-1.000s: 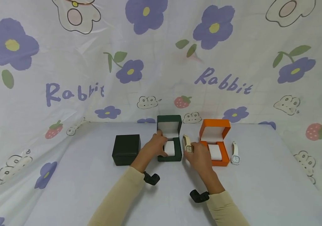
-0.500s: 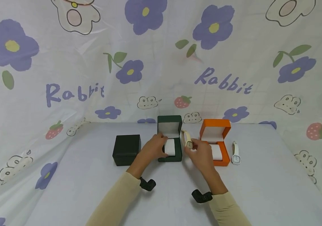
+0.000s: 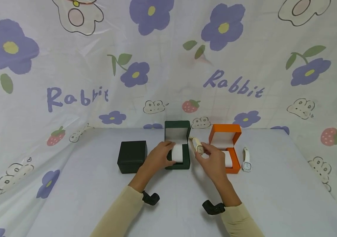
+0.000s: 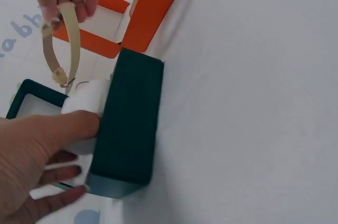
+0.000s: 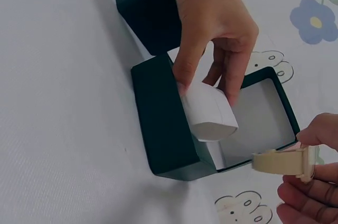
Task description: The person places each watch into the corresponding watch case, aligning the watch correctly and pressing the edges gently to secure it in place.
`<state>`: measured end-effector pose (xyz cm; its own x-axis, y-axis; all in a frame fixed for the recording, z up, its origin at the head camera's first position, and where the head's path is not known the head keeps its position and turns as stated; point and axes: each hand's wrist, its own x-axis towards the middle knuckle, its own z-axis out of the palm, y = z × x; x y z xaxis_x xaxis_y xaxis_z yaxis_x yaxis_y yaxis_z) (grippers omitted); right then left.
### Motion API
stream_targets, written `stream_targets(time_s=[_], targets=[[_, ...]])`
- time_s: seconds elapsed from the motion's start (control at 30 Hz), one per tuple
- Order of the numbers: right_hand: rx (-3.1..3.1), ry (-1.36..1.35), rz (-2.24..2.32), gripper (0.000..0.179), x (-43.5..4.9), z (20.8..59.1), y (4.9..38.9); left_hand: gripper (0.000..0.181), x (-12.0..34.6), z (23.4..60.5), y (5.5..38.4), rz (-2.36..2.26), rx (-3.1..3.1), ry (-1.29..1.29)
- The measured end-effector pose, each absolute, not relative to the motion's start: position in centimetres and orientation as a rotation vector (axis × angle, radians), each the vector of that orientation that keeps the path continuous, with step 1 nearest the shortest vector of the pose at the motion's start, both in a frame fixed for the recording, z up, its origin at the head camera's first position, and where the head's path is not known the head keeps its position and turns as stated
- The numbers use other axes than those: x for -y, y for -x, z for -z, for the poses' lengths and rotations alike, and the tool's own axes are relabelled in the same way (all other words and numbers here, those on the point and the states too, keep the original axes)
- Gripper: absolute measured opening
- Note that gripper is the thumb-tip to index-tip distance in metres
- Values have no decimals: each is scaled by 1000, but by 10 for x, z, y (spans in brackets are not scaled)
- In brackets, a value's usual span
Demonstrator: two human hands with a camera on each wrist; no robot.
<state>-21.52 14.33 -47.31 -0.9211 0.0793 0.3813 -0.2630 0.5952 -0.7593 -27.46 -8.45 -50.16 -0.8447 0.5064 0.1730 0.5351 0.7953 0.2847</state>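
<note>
My left hand (image 3: 157, 157) pinches a white watch cushion (image 3: 178, 153) between thumb and fingers at the open green watch box (image 3: 186, 159). The right wrist view shows the cushion (image 5: 210, 109) tilted and partly out of the box's base. Just right of that box, my right hand (image 3: 214, 162) holds a cream-strapped wristwatch (image 3: 197, 144) by its square case. Its strap hangs in a loop in the left wrist view, close to the cushion's end. An open orange watch box (image 3: 235, 162), with its own white cushion, stands partly behind the right hand.
A closed dark watch box (image 3: 132, 156) stands left of the green one. Right of the orange box lies a white wristwatch (image 3: 246, 161). A patterned sheet (image 3: 168, 89) hangs behind the white tabletop (image 3: 180, 210).
The white cushion has risen slightly in the left hand's grip. The right hand has turned the cream watch and moved slightly up and to the right. The left forearm has shifted left.
</note>
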Motion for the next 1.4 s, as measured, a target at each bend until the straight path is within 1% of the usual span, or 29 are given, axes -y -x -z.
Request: stream_targets(time_s=[0.2,0.4,0.7,0.87,1.13,1.4], targets=[[2344,-212,-1335,43,-143,469,215,79,94,512,272,628,2714,901],[2302,-232,-1425,43,-142,469,214,78,97,516,271,796,2604,936],[2191,-253,-1548,44,-140,464,210,79,96,507,257,1588,2453,851],[2138,-290,-1594,44,-139,461,208,81,94,497,246,1853,2358,805],[2097,-314,-1614,42,-134,451,204,81,93,474,229,1957,2293,801],[2083,-406,-1609,44,-129,437,196,81,91,459,220,1986,2231,871]])
